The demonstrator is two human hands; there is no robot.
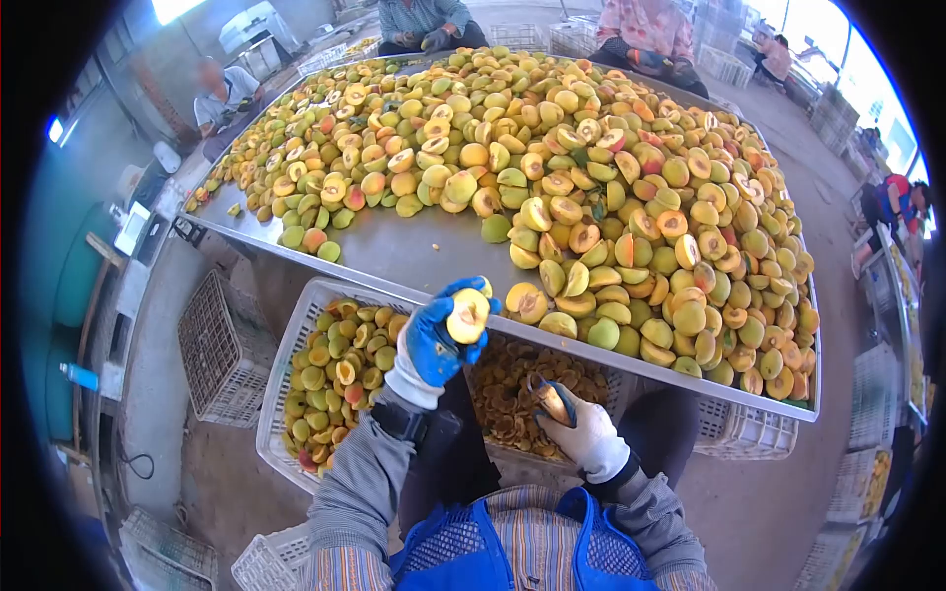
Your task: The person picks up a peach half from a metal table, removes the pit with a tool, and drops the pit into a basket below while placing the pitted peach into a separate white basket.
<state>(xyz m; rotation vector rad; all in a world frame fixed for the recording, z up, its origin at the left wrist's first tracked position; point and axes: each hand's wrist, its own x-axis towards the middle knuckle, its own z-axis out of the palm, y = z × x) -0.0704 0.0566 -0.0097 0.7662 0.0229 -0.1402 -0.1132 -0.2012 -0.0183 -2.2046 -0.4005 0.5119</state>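
Observation:
My left hand (pixel 440 340), in a blue-coated glove, holds a halved fruit (pixel 468 315) with its pale cut face up, just over the table's near edge. Lower right, my right hand (pixel 581 428), in a white and grey glove, is wrapped round a small tool with a wooden handle (pixel 552 402) and a thin dark metal tip. Below it is a crate of brownish pieces (pixel 512 389). Many halved yellow-green fruits (pixel 591 197) are heaped on the metal table (pixel 394 246).
A white crate (pixel 271 404) of fruit halves stands left of my left hand. Another crate (pixel 222 345) is farther left, and one (pixel 749 430) sits under the table's right side. Co-workers (pixel 429 25) sit at the table's far side and left end.

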